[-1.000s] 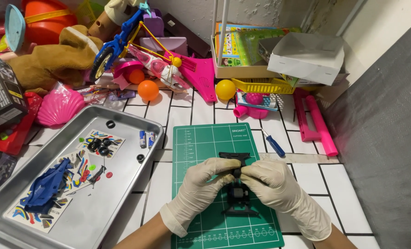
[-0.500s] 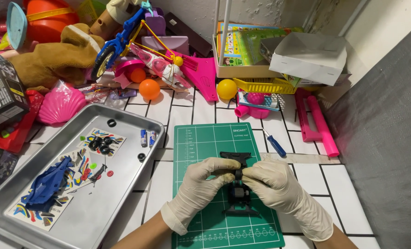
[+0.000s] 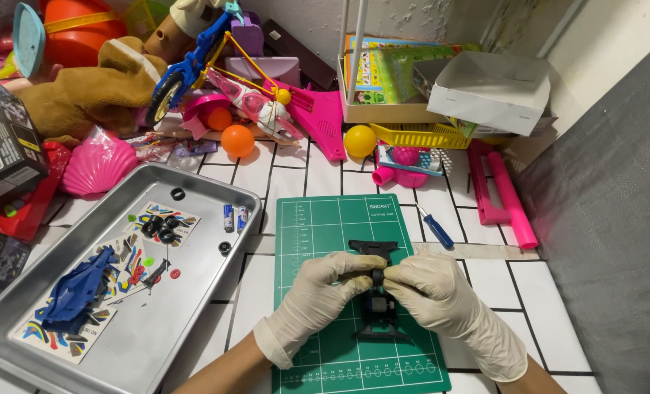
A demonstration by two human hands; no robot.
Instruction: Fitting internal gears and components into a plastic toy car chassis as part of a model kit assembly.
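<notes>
While resting on a gridded green mat [image 3: 325, 226], both latex-gloved hands, the left hand [image 3: 321, 295] and right hand [image 3: 441, 299], pinch a black plastic chassis [image 3: 376, 292].

Metal tray [image 3: 193, 292] (blue screwdriver [image 3: 437, 229] aside)

Bright, even overhead light, sharp throughout. Soft short shadows under both gloved hands on the green cutting mat [image 3: 325, 233]. Mild sheen on the metal tray [image 3: 193, 292] left of the grip. Slight wide-angle bending at far edges.
</notes>
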